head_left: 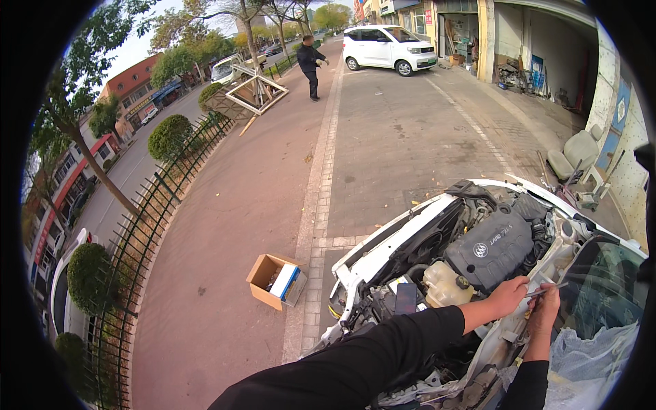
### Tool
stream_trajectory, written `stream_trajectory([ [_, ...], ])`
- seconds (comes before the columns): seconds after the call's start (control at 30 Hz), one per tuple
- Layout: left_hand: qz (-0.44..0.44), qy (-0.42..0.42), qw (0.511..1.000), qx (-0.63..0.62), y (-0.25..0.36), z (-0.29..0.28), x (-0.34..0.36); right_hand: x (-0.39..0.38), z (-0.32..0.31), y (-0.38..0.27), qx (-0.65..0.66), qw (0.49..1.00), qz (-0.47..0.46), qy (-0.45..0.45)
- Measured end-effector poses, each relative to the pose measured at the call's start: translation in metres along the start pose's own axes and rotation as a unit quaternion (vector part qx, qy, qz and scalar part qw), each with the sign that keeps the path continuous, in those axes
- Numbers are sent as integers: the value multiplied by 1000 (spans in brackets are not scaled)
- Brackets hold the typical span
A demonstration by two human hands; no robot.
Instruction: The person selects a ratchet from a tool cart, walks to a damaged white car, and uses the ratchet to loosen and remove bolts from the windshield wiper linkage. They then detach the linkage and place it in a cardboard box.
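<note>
Both my hands are over the rear edge of an open car engine bay, beside the windshield (601, 273). My left hand (508, 296) reaches across from the left, fingers closed around one end of a thin metal rod-like tool (538, 293). My right hand (544, 309) is closed at the same tool, close to the left; its fingertips are partly hidden. The tool's exact kind is too small to make out. Ahead of my hands lies the dark grey engine cover (502, 249). A yellowed plastic coolant tank (447, 285) and a phone (406, 298) sit left of it.
An open cardboard box (263, 277) stands on the pavement to the left. Crumpled plastic sheeting (591, 359) covers the lower right. A loose car seat (575, 156) is at the right wall. Farther off are a person (311, 65), wooden frames (256, 92) and a white car (389, 49).
</note>
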State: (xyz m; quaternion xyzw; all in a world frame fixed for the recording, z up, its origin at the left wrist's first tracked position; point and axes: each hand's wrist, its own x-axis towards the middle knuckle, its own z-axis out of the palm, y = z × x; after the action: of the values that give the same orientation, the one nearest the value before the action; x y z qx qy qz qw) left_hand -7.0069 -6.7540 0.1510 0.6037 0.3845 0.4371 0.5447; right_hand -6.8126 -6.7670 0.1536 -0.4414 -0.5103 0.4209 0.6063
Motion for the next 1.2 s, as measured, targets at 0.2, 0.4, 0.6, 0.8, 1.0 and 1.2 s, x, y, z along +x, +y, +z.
stream_trajectory([
  [0.2, -17, 12, 999, -38, 8, 30, 2, -46, -14, 16, -378, 922, -89, 7],
  [0.4, -211, -86, 863, -451, -5, 51, -9, -36, -30, -4, -711, 702, 43, -17],
  [0.6, 46, -113, 983, -136, -43, 86, 13, -36, -47, 10, -659, 743, -44, -113],
  [0.8, 99, -62, 989, -92, -37, 86, 16, -35, -54, 5, -540, 838, -26, -73],
  [1.0, 48, 19, 998, -24, -25, 79, 10, -41, -62, 19, -535, 837, 21, -113],
  [1.2, 169, 173, 969, 45, -35, 100, 19, -39, -63, 45, -614, 786, 5, -78],
])
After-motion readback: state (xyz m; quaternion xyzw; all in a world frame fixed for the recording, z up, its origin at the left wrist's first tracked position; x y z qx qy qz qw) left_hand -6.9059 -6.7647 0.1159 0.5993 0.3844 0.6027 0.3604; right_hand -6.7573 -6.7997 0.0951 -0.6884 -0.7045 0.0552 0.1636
